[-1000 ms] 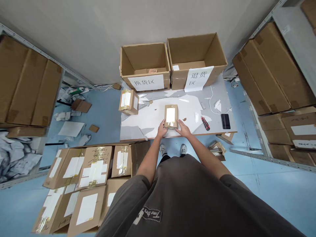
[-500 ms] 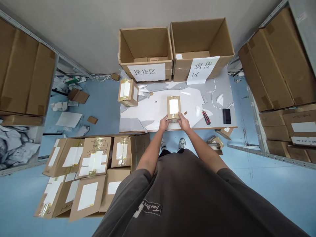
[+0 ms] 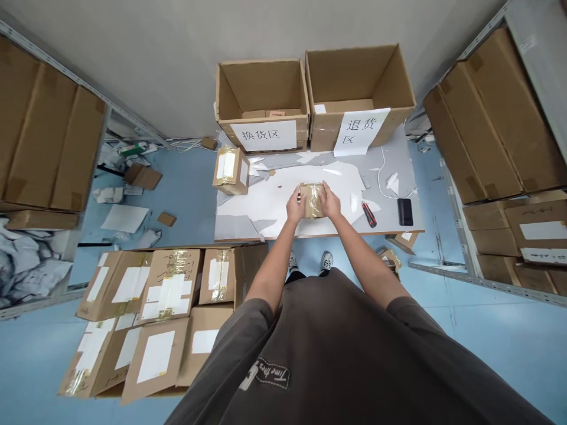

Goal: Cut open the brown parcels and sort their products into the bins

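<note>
A small brown cardboard box with clear tape down its visible side is held at the front of the table. My left hand grips its left side, and my right hand grips its right side. Both thumbs rest on the near face. Right of the hands lies a red and black box cutter, and further right a black phone. A taller taped box with white labels stands at the table's left end.
Two large open cartons with paper signs stand along the table's back. Labelled boxes are piled on the floor at my left. Shelves with cartons flank both sides. Paper scraps and a white cable lie on the table.
The small box has been tipped, so its white-labelled face no longer shows and a taped side faces me. Both hands have moved up along its sides.
</note>
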